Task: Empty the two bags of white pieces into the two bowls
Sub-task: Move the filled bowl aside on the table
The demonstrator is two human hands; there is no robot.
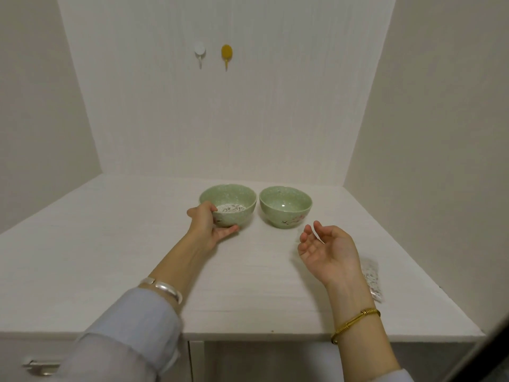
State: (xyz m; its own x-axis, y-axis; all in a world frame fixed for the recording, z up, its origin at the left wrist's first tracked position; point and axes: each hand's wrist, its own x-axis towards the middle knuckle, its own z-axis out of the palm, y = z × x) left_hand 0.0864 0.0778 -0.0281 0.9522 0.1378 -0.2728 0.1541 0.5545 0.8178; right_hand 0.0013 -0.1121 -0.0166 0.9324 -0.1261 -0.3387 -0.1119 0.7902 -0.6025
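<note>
Two green bowls stand side by side on the white counter [115, 257]. The left bowl [237, 194] holds a heap of white pieces [230, 208]. My left hand [206, 224] grips this bowl at its near left side, thumb over the rim and fingers under its base. The right bowl [285, 205] holds nothing. My right hand [327, 250] hovers palm up in front of it, fingers relaxed and holding nothing. A clear bag of white pieces [373, 279] lies on the counter just right of my right wrist, partly hidden by it.
Two hooks, white [199, 51] and yellow [227, 53], hang on the back wall. Walls close in the counter on the left, back and right. A drawer handle [41, 365] shows below the front edge at the left.
</note>
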